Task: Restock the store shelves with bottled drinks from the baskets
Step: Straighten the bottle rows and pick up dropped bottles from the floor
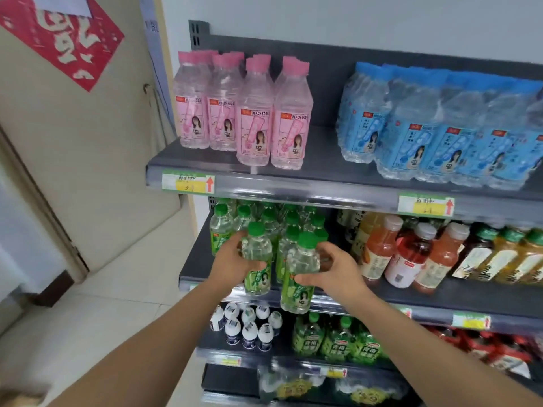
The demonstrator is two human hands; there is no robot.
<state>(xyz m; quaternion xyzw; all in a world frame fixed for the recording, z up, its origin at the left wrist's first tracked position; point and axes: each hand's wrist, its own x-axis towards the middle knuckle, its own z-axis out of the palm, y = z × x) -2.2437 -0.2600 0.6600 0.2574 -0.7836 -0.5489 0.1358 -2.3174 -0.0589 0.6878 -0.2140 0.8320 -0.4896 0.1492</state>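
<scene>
I hold two clear bottles with green caps and green labels in front of the second shelf. My left hand grips the left bottle round its middle, at the shelf's front edge. My right hand grips the right bottle, which hangs slightly lower, in front of the shelf lip. Behind them, several matching green-capped bottles stand on the left part of that shelf. No basket is in view.
The top shelf carries pink peach soda bottles and wrapped blue bottles. Juice and tea bottles fill the second shelf's right side. Lower shelves hold white-capped bottles and green packs. A door stands at left.
</scene>
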